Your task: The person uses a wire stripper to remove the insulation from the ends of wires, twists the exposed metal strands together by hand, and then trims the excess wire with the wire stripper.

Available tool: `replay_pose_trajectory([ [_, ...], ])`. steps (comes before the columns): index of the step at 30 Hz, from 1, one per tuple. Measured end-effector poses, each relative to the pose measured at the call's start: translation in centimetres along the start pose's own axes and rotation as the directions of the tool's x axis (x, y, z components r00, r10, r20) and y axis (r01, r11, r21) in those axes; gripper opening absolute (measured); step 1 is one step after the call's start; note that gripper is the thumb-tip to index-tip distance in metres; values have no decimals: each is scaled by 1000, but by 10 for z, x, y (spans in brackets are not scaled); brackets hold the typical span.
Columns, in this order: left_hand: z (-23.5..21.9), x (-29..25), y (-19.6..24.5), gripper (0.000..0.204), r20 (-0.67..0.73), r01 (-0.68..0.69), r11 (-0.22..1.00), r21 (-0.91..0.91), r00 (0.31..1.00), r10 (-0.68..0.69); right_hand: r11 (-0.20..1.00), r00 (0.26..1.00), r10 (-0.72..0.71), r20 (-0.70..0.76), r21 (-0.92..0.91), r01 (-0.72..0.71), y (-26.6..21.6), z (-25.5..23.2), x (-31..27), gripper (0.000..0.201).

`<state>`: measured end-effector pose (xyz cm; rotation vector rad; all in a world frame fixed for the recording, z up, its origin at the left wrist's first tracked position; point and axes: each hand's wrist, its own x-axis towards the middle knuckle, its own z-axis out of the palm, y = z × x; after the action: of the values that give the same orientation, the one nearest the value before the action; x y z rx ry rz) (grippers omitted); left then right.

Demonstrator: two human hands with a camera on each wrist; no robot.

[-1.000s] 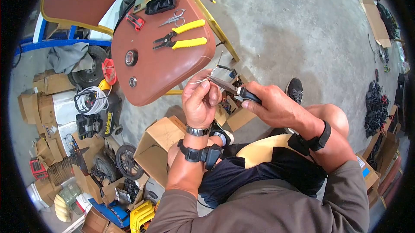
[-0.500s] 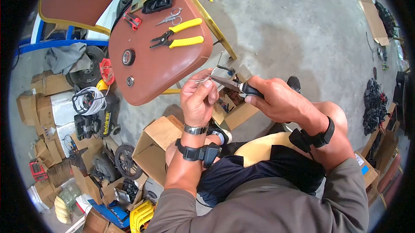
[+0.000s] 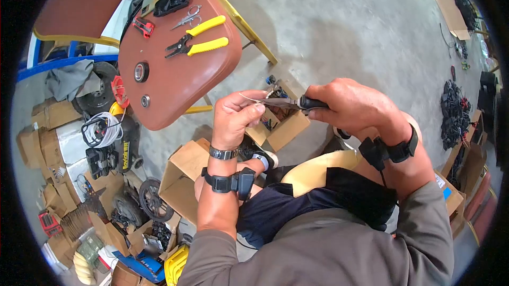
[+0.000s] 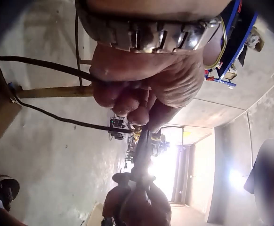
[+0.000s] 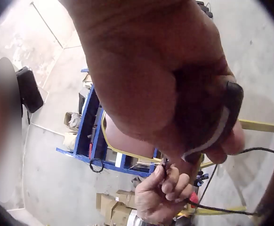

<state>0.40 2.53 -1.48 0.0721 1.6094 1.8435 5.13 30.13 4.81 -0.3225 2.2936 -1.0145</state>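
The left hand (image 3: 231,122), with a metal watch on its wrist, pinches thin pale wire (image 3: 245,96) between thumb and fingers. Two dark cables (image 4: 52,66) run up to this hand in the left wrist view. The right hand (image 3: 356,106) grips long-nose pliers (image 3: 283,104) by their black handles. Their narrow metal nose lies level in the head view and reaches the left fingertips, right at the wire. In the right wrist view, the palm hides most of the handle (image 5: 229,115). The exact bite of the nose on the wire is hidden by fingers.
On the brown chair seat (image 3: 193,81) lie yellow-handled wire strippers (image 3: 200,39), scissors (image 3: 189,17), a red tool (image 3: 143,27), a black case (image 3: 172,2) and two round parts. Open cardboard boxes stand below the hands (image 3: 290,133) and by the left forearm (image 3: 183,180).
The pliers have swung from a slant to nearly level, and the right hand has shifted right and slightly up. The left hand keeps its pinch. The chair appears farther left in view.
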Motion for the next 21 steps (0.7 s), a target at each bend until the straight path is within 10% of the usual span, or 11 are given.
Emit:
replay_pose_trajectory([
  [15, 12, 0, 1, 28, 188, 151, 938, 312, 958, -217, 992, 994, 35, 107, -124, -22, 16, 5, -7, 26],
  [21, 7, 3, -2, 25, -27, 64, 979, 191, 998, -60, 997, 999, 29, -15, -77, -30, 24, 2, -1, 26],
])
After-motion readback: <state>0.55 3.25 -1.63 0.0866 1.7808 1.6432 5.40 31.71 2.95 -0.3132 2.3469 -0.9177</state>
